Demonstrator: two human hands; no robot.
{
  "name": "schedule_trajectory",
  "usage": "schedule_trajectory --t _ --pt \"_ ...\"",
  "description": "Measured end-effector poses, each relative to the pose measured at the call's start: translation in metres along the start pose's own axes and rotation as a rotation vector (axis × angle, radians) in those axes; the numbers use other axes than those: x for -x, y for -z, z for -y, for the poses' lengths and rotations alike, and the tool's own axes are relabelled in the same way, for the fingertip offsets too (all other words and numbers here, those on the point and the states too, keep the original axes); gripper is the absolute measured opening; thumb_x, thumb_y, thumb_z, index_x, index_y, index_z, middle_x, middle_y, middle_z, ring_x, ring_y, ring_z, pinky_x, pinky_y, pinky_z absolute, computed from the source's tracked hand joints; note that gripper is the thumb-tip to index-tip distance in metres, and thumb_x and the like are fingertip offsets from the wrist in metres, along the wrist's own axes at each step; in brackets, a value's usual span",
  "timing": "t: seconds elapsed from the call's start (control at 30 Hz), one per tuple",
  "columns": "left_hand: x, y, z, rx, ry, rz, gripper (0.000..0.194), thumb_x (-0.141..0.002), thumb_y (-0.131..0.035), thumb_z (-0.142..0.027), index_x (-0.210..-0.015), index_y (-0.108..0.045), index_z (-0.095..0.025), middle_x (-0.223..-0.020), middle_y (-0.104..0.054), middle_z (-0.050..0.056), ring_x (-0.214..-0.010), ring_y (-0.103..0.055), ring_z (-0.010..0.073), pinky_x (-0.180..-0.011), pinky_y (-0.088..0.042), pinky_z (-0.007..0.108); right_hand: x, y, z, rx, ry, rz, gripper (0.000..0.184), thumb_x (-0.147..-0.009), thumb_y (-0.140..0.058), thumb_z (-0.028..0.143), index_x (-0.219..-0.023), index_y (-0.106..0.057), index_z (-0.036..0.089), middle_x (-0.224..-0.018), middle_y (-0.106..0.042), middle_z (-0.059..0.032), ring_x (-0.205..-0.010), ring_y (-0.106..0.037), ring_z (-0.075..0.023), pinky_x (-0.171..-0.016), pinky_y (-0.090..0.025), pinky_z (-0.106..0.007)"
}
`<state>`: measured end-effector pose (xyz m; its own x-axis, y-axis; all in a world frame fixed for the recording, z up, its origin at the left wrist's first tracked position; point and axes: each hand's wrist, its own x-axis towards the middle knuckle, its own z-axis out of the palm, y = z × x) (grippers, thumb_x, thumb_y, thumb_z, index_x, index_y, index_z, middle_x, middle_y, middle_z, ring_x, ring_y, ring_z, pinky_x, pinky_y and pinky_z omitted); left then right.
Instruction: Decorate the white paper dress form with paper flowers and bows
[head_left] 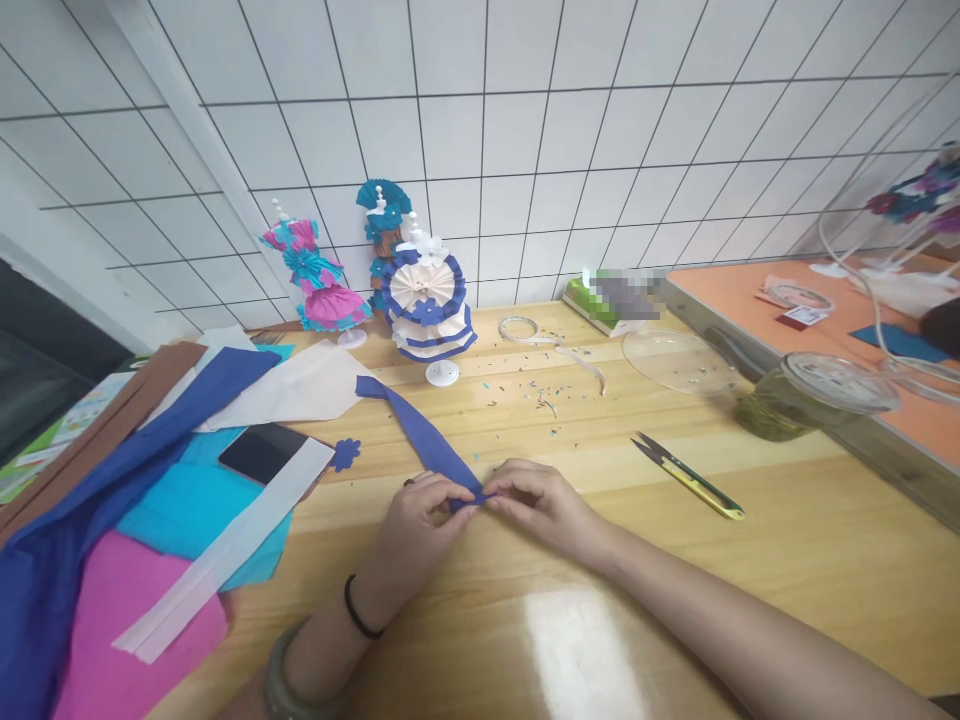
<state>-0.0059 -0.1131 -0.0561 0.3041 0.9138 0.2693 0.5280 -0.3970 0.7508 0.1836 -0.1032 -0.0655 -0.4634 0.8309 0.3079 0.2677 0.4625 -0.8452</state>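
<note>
A long dark blue crepe paper strip (pixel 427 432) slants across the wooden table, its near end bunched between my fingertips. My left hand (pixel 427 515) pinches that end from the left, thumb against fingers. Close beside it, my right hand (pixel 546 505) pinches the same end from the right. Left of the strip lies a small blue paper flower (pixel 346 455), touching neither hand. Yellow-handled thread snips (pixel 690 478) rest on the table to the right of my right hand.
Miniature dress stands, one blue and white (pixel 429 300), another pink and teal (pixel 315 270), stand by the tiled wall. Coloured paper sheets (pixel 142 600) and a phone (pixel 262 452) lie left. A clear jar (pixel 795 400), a tape roll (pixel 519 328) and paper scraps are farther back.
</note>
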Motion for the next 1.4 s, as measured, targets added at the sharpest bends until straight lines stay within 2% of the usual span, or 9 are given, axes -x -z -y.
schedule_trajectory --t 0.13,0.27,0.43,0.63,0.87,1.03,1.13,1.23,1.4 --pt "0.0002 0.0005 -0.0012 0.005 0.030 0.004 0.011 -0.071 -0.062 -0.017 -0.081 -0.065 -0.019 -0.075 -0.066 0.002 -0.069 -0.057 0.0146 -0.068 -0.045 0.028 -0.0002 0.0008 -0.0004 0.003 0.004 0.005 0.012 -0.083 -0.054 0.023 -0.087 -0.065 0.019 -0.081 -0.063 -0.0050 -0.076 -0.059 -0.0139 -0.069 -0.048 -0.027" --pt "0.0011 0.0011 -0.0017 0.034 0.015 0.001 0.010 -0.073 -0.059 -0.015 -0.078 -0.067 -0.018 -0.070 -0.066 0.002 -0.066 -0.056 0.0138 -0.066 -0.045 0.027 -0.0003 0.0014 0.0015 0.003 -0.009 0.018 0.012 -0.083 -0.054 0.022 -0.087 -0.065 0.018 -0.081 -0.063 -0.0053 -0.076 -0.059 -0.0137 -0.069 -0.047 -0.027" --pt "0.0028 0.0005 -0.0003 0.046 0.041 -0.019 0.011 -0.072 -0.060 -0.013 -0.079 -0.067 -0.018 -0.071 -0.066 0.002 -0.067 -0.057 0.0141 -0.066 -0.046 0.027 -0.0001 0.0001 0.0007 0.023 -0.046 0.029 0.017 -0.082 -0.056 0.025 -0.096 -0.064 0.019 -0.083 -0.062 -0.0057 -0.073 -0.057 -0.0138 -0.066 -0.047 -0.026" --pt "0.0025 0.0008 0.0012 0.047 0.055 -0.027 0.013 -0.071 -0.061 -0.014 -0.081 -0.068 -0.018 -0.074 -0.068 0.003 -0.071 -0.060 0.0148 -0.068 -0.048 0.027 -0.0003 0.0007 -0.0018 0.012 -0.023 0.012 0.013 -0.083 -0.054 0.022 -0.086 -0.066 0.019 -0.079 -0.064 -0.0050 -0.074 -0.059 -0.0137 -0.068 -0.047 -0.026" --pt "0.0023 0.0008 0.0027 0.028 0.054 -0.052 0.013 -0.071 -0.062 -0.015 -0.082 -0.069 -0.019 -0.075 -0.069 0.003 -0.072 -0.061 0.0151 -0.070 -0.048 0.028 -0.0008 0.0009 -0.0050 -0.031 -0.026 -0.029 0.013 -0.082 -0.055 0.024 -0.087 -0.067 0.020 -0.081 -0.066 -0.0059 -0.075 -0.061 -0.0146 -0.068 -0.049 -0.027" --pt "0.0014 0.0016 0.0000 -0.003 0.048 -0.015 0.022 -0.070 -0.065 -0.021 -0.092 -0.065 -0.020 -0.083 -0.068 0.002 -0.073 -0.059 0.0150 -0.071 -0.048 0.029 -0.0006 -0.0004 -0.0056 -0.044 -0.015 -0.034 0.013 -0.082 -0.056 0.022 -0.086 -0.068 0.020 -0.081 -0.066 -0.0059 -0.075 -0.061 -0.0147 -0.068 -0.049 -0.027" --pt "0.0008 0.0010 -0.0009 -0.010 0.038 0.004 0.017 -0.070 -0.065 -0.025 -0.086 -0.066 -0.019 -0.075 -0.066 0.002 -0.071 -0.058 0.0156 -0.068 -0.047 0.029 -0.0005 -0.0006 -0.0036 -0.046 0.000 -0.027 0.012 -0.081 -0.056 0.021 -0.086 -0.068 0.020 -0.080 -0.065 -0.0060 -0.075 -0.061 -0.0147 -0.069 -0.049 -0.027" --pt "0.0006 -0.0003 0.0002 0.007 0.022 0.003 0.007 -0.073 -0.062 -0.021 -0.077 -0.067 -0.019 -0.069 -0.065 0.002 -0.069 -0.058 0.0152 -0.066 -0.046 0.028 -0.0002 -0.0005 -0.0027 -0.045 0.002 -0.020 0.014 -0.081 -0.056 0.020 -0.088 -0.068 0.020 -0.082 -0.065 -0.0063 -0.076 -0.061 -0.0148 -0.069 -0.050 -0.028" --pt "0.0003 -0.0001 0.0009 0.036 -0.003 -0.004 0.006 -0.073 -0.061 -0.018 -0.072 -0.067 -0.019 -0.069 -0.067 0.003 -0.068 -0.059 0.0155 -0.066 -0.047 0.029 -0.0004 -0.0002 -0.0031 -0.047 -0.027 -0.022 0.014 -0.081 -0.057 0.022 -0.089 -0.067 0.019 -0.081 -0.066 -0.0060 -0.074 -0.061 -0.0147 -0.068 -0.050 -0.028"
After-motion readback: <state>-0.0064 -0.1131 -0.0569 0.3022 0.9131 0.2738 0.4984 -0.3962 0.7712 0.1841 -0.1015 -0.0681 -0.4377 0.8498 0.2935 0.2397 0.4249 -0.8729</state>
